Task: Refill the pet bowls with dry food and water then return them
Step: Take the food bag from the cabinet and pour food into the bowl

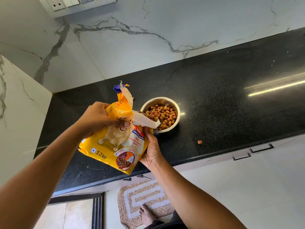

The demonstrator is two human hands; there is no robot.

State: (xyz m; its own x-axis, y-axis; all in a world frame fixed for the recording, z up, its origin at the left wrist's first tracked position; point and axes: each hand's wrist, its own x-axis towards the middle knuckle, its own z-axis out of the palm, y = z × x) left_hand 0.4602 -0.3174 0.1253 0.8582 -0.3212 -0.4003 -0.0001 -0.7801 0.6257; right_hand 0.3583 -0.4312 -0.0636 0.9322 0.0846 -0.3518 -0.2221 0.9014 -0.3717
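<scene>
A yellow dry dog food bag [113, 146] marked 1.2 kg is held tilted above the black counter [231, 100]. My left hand [99, 119] grips its crumpled upper part. My right hand [152, 149] holds its right edge from below. The torn-open mouth of the bag [145, 121] reaches over the rim of a steel bowl [177, 111]. The bowl stands on the counter and holds a heap of brown and orange kibble [162, 115]. No water bowl is in view.
One loose kibble piece [199, 142] lies on the counter near the front edge, another [133, 98] behind the bag. A marble wall with a switch panel [77, 4] rises behind. Drawer handles [261, 148] sit below the counter. A patterned mat [143, 200] and my foot [146, 215] are on the floor.
</scene>
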